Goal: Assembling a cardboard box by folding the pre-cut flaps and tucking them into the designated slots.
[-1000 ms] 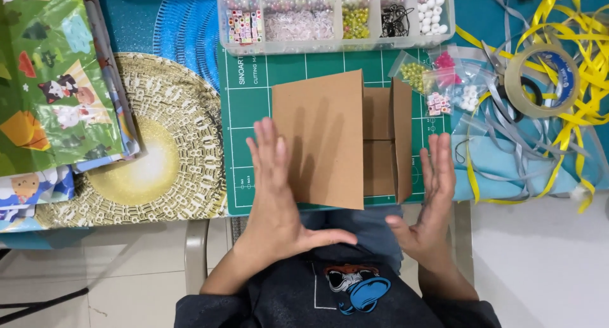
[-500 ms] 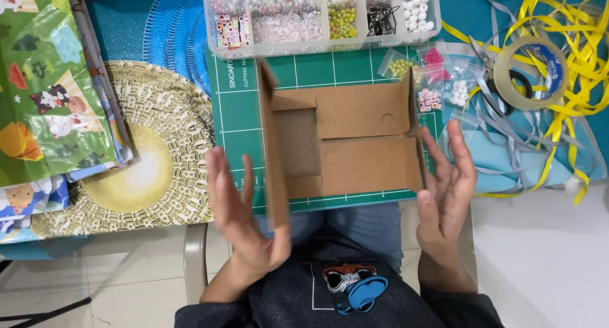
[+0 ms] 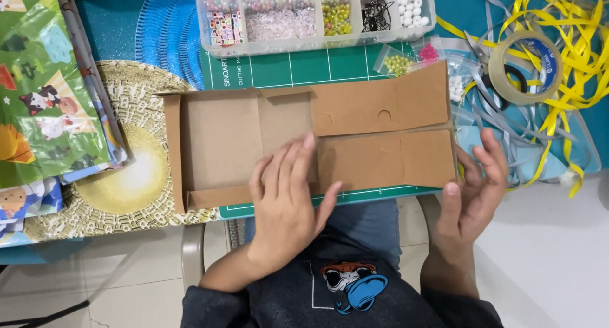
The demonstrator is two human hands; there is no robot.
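1. While the brown cardboard box (image 3: 317,144) lies unfolded and flat on the green cutting mat (image 3: 285,68), the person's left hand (image 3: 288,198) rests palm down on its middle, fingers (image 3: 298,163) spread slightly and pressing the board; nothing is pinched.
2. At the box's right edge, the right hand (image 3: 476,188) stands open, fingers loosely spread and curved, the thumb just touching the near right corner; it grips nothing.
3. The box's left part reaches off the mat onto a round woven gold placemat (image 3: 120,195), its narrow side flaps folded up along the edges.
4. Beyond the box sits a clear compartment organiser (image 3: 311,17) filled with beads of many colours.
5. Small clear bags of beads (image 3: 406,58) lie just beside the box's far right corner.
6. To the right, a roll of clear tape (image 3: 523,68) rests among tangled yellow ribbon (image 3: 571,30) and grey ribbon (image 3: 501,122).
7. Colourful patterned wrapping paper (image 3: 44,93) is stacked at the left of the counter.
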